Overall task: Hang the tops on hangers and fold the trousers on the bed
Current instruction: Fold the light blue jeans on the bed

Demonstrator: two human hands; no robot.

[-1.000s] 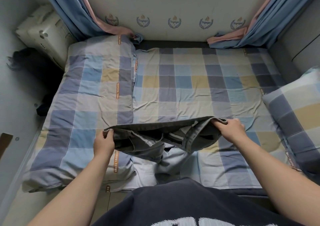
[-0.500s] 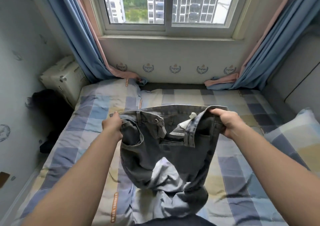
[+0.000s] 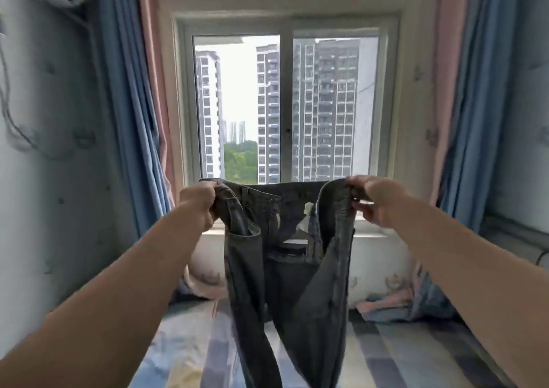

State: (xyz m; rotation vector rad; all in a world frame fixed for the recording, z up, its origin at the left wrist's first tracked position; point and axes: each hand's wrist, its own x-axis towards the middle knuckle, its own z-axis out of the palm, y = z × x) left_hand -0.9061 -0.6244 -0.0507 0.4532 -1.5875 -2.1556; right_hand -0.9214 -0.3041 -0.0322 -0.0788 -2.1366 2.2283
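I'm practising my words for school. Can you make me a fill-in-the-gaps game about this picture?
1. The left hand and right hand grip the grey trousers by the ____.
2. Behind the trousers is a ____ showing tall buildings.
3. The trouser legs hang above the checked ____.
Missing words: waistband, window, bed.

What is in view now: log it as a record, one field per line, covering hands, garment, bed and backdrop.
garment: grey trousers, held up by the waistband, legs hanging
left hand: grips the waistband's left end
right hand: grips the waistband's right end
fly: appears open
bed: checked sheet, below the trousers
backdrop: window between blue curtains
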